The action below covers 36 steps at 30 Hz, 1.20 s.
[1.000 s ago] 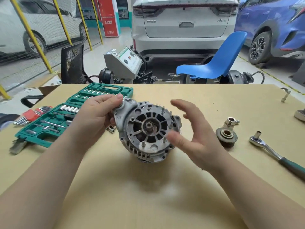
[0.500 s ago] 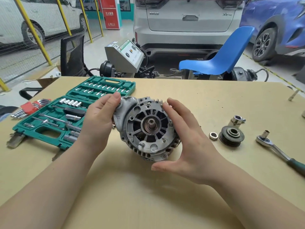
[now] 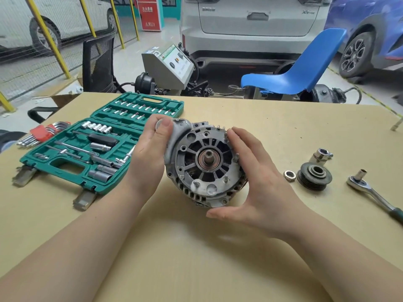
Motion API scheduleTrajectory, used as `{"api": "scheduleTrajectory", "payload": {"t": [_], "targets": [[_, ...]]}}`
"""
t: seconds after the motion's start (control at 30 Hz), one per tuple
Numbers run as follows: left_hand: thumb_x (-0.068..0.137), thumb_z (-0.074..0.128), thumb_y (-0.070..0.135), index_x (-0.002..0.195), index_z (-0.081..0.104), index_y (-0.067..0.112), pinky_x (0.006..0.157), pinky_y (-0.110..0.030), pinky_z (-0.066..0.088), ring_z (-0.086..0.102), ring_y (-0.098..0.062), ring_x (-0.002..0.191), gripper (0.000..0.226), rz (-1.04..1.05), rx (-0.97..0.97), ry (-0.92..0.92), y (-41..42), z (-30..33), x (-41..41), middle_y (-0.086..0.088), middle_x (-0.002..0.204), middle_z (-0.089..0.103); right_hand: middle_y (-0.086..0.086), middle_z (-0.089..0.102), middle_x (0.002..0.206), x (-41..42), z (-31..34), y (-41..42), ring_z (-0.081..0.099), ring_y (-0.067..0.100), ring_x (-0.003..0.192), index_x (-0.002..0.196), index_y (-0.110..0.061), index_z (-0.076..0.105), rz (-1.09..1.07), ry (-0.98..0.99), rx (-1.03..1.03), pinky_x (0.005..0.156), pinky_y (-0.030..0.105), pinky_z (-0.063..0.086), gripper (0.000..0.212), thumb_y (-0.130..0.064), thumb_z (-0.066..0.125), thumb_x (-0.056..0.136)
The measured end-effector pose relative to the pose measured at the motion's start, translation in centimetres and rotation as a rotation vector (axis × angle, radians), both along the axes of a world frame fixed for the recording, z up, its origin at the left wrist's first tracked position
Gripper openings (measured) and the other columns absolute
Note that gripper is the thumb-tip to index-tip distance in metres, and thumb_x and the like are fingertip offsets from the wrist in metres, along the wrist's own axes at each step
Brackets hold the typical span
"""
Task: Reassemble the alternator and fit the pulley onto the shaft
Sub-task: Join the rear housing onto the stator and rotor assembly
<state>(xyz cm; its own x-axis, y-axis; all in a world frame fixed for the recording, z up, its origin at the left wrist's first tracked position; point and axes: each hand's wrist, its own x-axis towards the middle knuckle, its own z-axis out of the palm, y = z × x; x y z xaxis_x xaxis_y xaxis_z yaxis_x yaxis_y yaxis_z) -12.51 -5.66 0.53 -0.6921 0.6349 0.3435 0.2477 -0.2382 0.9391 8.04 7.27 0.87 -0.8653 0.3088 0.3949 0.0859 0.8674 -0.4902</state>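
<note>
A grey alternator (image 3: 207, 164) stands on its edge in the middle of the table, its front face and bare shaft (image 3: 209, 156) turned toward me. My left hand (image 3: 150, 155) grips its mounting ear on the upper left. My right hand (image 3: 259, 182) cups the housing's right side, thumb underneath. The black grooved pulley (image 3: 314, 175) lies flat on the table to the right, apart from the alternator. A nut (image 3: 289, 175) lies just left of the pulley.
An open green socket set (image 3: 102, 144) lies at the left, hex keys (image 3: 43, 132) beyond it. A socket (image 3: 320, 156) and a ratchet (image 3: 375, 194) lie at the right. A blue chair (image 3: 301, 70) and a grey machine (image 3: 168, 66) stand behind the tan table (image 3: 196, 258).
My right hand closed in from open air onto the alternator's right side. The alternator tilted so that its shaft face points more squarely at me.
</note>
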Motion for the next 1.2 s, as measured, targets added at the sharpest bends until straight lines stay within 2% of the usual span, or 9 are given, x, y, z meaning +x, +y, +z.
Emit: {"api": "scheduleTrajectory", "payload": {"t": [0.13, 0.33, 0.43, 0.53, 0.63, 0.73, 0.9, 1.03, 1.2], "targets": [[0.108, 0.05, 0.053, 0.093, 0.063, 0.029, 0.068, -0.026, 0.054, 0.06, -0.018, 0.077, 0.031, -0.002, 0.014, -0.015, 0.3, 0.1, 0.1, -0.002, 0.085, 0.061, -0.012, 0.009, 0.167, 0.0, 0.0, -0.6, 0.018, 0.012, 0.154, 0.162, -0.04, 0.005, -0.048, -0.01, 0.02, 0.122, 0.046, 0.032, 0.133, -0.076, 0.08, 0.058], [0.106, 0.051, 0.06, 0.097, 0.065, 0.031, 0.068, -0.025, 0.057, 0.065, -0.018, 0.078, 0.034, -0.015, 0.024, -0.003, 0.4, -0.1, 0.1, 0.0, 0.087, 0.065, -0.014, 0.008, 0.166, 0.0, -0.4, -0.6, 0.017, 0.009, 0.155, 0.162, -0.04, 0.004, -0.01, 0.02, -0.005, 0.121, 0.042, 0.035, 0.131, -0.072, 0.08, 0.061], [0.106, 0.044, 0.063, 0.117, 0.066, 0.025, 0.089, -0.04, 0.061, 0.073, -0.026, 0.103, 0.045, -0.018, 0.048, -0.004, 0.1, -0.7, 0.0, -0.006, 0.111, 0.074, -0.017, 0.01, 0.165, -0.1, -0.5, 0.6, 0.023, 0.011, 0.154, 0.162, -0.039, 0.008, 0.048, 0.034, -0.01, 0.117, 0.041, 0.039, 0.128, -0.067, 0.082, 0.061], [0.106, 0.037, 0.073, 0.128, 0.068, 0.028, 0.113, -0.066, 0.048, 0.064, -0.044, 0.129, 0.059, -0.046, 0.076, -0.07, -0.1, -1.3, -0.1, -0.019, 0.133, 0.069, -0.016, 0.011, 0.166, 0.1, -0.5, 2.5, 0.027, 0.012, 0.152, 0.162, -0.038, 0.011, 0.153, 0.029, -0.076, 0.116, 0.035, 0.039, 0.127, -0.055, 0.087, 0.062], [0.103, 0.027, 0.074, 0.139, 0.062, 0.016, 0.121, -0.063, 0.042, 0.06, -0.036, 0.14, 0.077, -0.092, 0.049, -0.145, 0.1, -1.8, -0.4, -0.017, 0.143, 0.067, -0.013, 0.012, 0.167, 0.4, -0.6, 4.6, 0.024, 0.007, 0.153, 0.163, -0.034, 0.015, 0.239, 0.014, -0.152, 0.116, 0.013, 0.028, 0.124, -0.038, 0.091, 0.065], [0.11, 0.014, 0.061, 0.146, 0.058, 0.009, 0.119, -0.057, 0.046, 0.057, -0.034, 0.143, 0.077, -0.191, 0.002, -0.239, 0.3, -2.1, -0.4, -0.016, 0.148, 0.064, -0.018, 0.018, 0.167, 0.9, -0.7, 6.7, 0.025, 0.003, 0.152, 0.162, -0.04, 0.016, 0.256, -0.038, -0.247, 0.115, 0.01, 0.025, 0.123, -0.036, 0.092, 0.066], [0.104, 0.061, 0.033, 0.136, 0.065, 0.015, 0.104, -0.048, 0.053, 0.064, -0.029, 0.117, 0.037, -0.354, -0.011, -0.226, 0.2, -2.9, -0.8, -0.011, 0.135, 0.066, -0.033, 0.033, 0.157, 1.8, 0.1, 8.9, 0.033, -0.002, 0.147, 0.155, -0.059, 0.014, 0.159, -0.094, -0.382, 0.123, 0.043, 0.025, 0.13, -0.062, 0.095, 0.053], [0.081, 0.091, 0.027, 0.142, 0.063, 0.026, 0.104, -0.056, 0.057, 0.069, -0.038, 0.114, 0.067, -0.367, -0.056, -0.094, -0.1, -3.2, -1.4, -0.003, 0.145, 0.065, -0.028, 0.022, 0.164, 1.9, 0.3, 8.2, 0.021, -0.005, 0.151, 0.158, -0.053, 0.011, 0.122, -0.068, -0.342, 0.125, 0.044, 0.022, 0.137, -0.07, 0.093, 0.05], [0.072, 0.097, 0.014, 0.152, 0.059, 0.016, 0.106, -0.06, 0.058, 0.074, -0.037, 0.12, 0.088, -0.387, -0.172, 0.039, -0.2, -2.4, -2.0, -0.008, 0.147, 0.066, -0.019, 0.02, 0.167, 1.1, 0.7, 6.2, 0.019, 0.003, 0.154, 0.163, -0.041, 0.008, 0.044, 0.123, -0.224, 0.123, 0.04, 0.024, 0.136, -0.076, 0.086, 0.056]]}}
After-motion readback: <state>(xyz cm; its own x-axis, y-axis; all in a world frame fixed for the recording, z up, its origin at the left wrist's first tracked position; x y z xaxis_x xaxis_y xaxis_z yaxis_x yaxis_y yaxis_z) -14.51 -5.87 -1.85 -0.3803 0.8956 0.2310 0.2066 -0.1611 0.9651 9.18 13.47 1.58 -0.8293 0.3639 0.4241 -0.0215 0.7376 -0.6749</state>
